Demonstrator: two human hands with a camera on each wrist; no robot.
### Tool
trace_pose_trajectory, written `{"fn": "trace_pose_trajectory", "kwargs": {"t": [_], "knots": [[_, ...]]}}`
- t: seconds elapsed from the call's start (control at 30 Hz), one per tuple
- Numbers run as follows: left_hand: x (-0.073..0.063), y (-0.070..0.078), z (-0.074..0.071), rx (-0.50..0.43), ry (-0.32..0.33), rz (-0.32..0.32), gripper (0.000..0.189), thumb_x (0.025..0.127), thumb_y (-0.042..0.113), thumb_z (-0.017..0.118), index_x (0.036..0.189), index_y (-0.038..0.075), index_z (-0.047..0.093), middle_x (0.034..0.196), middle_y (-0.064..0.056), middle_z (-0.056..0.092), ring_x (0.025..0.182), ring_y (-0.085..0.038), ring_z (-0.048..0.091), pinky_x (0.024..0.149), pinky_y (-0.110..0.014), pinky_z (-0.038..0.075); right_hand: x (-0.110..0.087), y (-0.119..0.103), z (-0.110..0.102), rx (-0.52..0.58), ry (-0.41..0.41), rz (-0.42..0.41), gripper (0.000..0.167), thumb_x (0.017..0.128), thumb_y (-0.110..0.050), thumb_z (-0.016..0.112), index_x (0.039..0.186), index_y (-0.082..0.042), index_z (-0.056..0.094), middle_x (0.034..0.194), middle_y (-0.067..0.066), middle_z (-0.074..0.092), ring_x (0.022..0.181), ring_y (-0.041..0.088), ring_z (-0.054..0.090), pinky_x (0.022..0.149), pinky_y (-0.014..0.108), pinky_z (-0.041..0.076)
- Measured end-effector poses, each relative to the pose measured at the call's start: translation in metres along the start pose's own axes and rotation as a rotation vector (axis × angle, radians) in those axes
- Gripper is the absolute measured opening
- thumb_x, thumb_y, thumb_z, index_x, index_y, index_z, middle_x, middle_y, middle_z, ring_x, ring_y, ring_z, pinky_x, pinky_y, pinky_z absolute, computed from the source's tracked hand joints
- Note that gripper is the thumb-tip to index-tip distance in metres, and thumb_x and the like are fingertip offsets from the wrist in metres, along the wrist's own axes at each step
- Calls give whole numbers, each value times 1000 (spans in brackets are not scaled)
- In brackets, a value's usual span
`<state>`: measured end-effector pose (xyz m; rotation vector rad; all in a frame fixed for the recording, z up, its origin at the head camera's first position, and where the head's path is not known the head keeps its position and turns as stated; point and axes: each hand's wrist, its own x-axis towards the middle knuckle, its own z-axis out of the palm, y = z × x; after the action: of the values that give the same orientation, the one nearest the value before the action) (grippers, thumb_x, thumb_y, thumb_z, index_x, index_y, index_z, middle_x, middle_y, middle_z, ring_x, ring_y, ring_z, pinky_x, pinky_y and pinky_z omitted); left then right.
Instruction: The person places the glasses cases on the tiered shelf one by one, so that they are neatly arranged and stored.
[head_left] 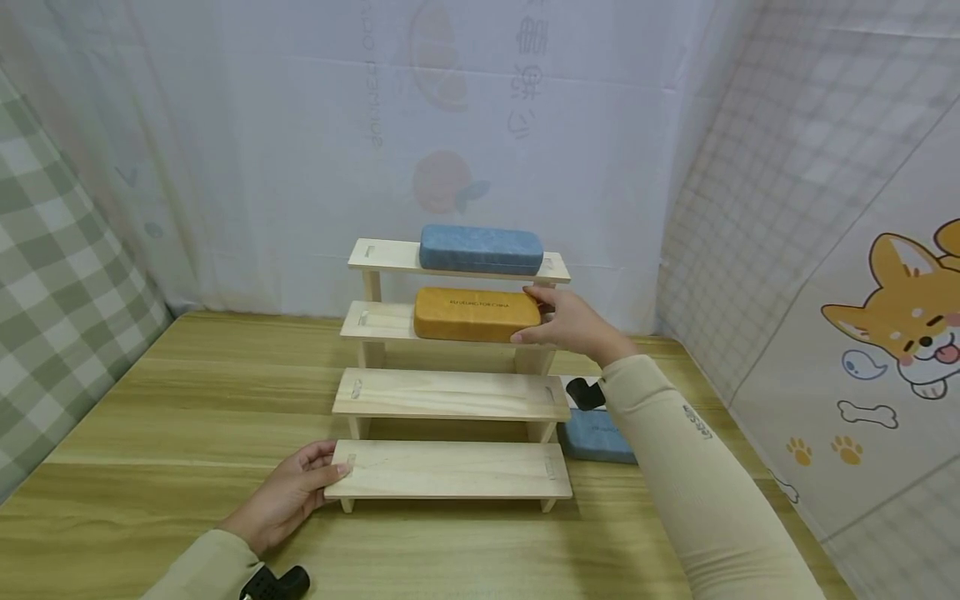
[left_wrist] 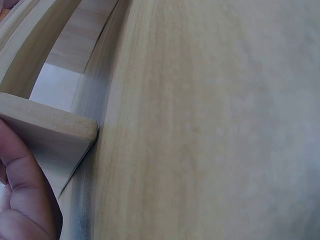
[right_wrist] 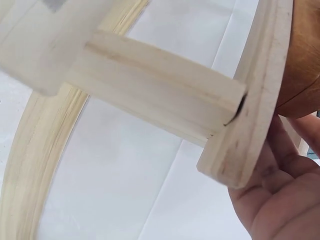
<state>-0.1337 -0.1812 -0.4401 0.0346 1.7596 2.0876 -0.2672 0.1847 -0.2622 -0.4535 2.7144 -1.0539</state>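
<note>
A four-step wooden display stand (head_left: 450,471) stands on the table. My left hand (head_left: 288,496) grips the left end of its lowest step, thumb on top; in the left wrist view part of that hand (left_wrist: 25,195) shows beside the wood. On the second step from the top lies a mustard-yellow glasses case (head_left: 476,315) with dark lettering. My right hand (head_left: 566,325) holds this case by its right end, thumb at the front and fingers behind. A blue glasses case (head_left: 480,250) rests on the top step, toward its right side.
Right of the stand, another blue glasses case (head_left: 596,437) lies on the wood-grain table (head_left: 187,400), partly behind my right sleeve. White printed cloth (head_left: 285,167) hangs at the back. A green checked cloth (head_left: 60,300) borders the left, a cartoon-dog panel (head_left: 810,292) the right.
</note>
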Motion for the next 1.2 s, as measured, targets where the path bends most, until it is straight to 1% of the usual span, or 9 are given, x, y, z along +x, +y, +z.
{"fn": "trace_pose_trajectory", "kwargs": {"t": [0.1,0.3,0.4,0.57,0.67,0.97,1.1,1.2], "knots": [[0,-1,-1,6,-1,-2,65,97,7,55,143,-15,15,109,-4,57,95,-11,60,82,-27,53,-4,2,0,-22,18,-42,93,80,-25,80,152,-5,25,144,16,42,127,33,45,105,48,40],[0,0,-1,10,6,-8,67,97,9,56,144,-14,15,110,-4,57,96,-12,60,82,-28,53,-15,8,-2,-38,81,-91,86,82,-27,79,151,-9,32,143,13,43,128,31,43,104,50,39],[0,0,-1,9,9,-7,67,96,9,57,144,-14,16,110,-4,57,96,-12,60,82,-28,53,-20,15,-2,-42,120,-128,79,83,-24,77,149,-7,36,144,14,43,127,31,44,103,51,39],[0,0,-1,9,9,-6,66,97,8,55,144,-14,14,110,-4,56,95,-11,60,82,-28,53,-32,31,-5,-52,195,-177,74,84,-19,76,146,-2,39,142,20,45,124,36,46,99,53,40],[0,0,-1,5,8,-4,67,97,7,55,144,-14,13,110,-4,56,95,-11,60,82,-27,53,-40,40,-7,-45,217,-175,72,85,-17,74,146,-1,39,139,21,46,125,38,45,100,54,39],[1,0,-2,-17,6,1,67,96,6,56,143,-14,14,109,-3,57,96,-11,60,83,-27,53,-61,69,-14,-31,235,-163,69,87,-17,72,145,1,39,139,24,46,125,39,43,100,57,37],[1,-1,-1,-12,7,-2,67,96,6,56,143,-14,14,110,-3,56,96,-11,60,83,-27,53,-70,84,-16,-24,241,-138,71,87,-18,73,146,0,38,138,24,46,126,40,43,99,58,37],[1,-1,0,-8,7,-6,67,96,7,56,143,-14,14,110,-4,56,96,-11,59,83,-28,53,-78,95,-17,-10,239,-103,73,87,-20,73,147,-2,36,139,24,45,127,41,41,100,59,36]]}}
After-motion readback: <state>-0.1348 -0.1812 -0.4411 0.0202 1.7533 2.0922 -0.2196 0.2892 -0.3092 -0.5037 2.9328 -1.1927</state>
